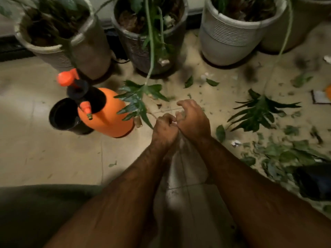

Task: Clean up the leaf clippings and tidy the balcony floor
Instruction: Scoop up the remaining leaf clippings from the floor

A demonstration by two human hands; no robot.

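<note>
Balcony floor point(35, 154) tiles lie beneath you. Your left grip point(165, 129) and right grip point(192, 120), fingers curled, pinch the mouth of what looks like a clear bag point(184, 158). Spread it wide, then carry it to the leaf clippings point(290, 154) scattered on your right.

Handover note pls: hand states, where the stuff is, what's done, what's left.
Left hand and right hand: both pinch the top of a thin clear bag hanging between the forearms.
Leaf clippings: scattered on the floor at right, a large leaf lying beyond them.
Orange sprayer and black pot stand at left.
Done: bag in hand; it looks empty, though blurred.
Left: gather the clippings into the bag.
</note>
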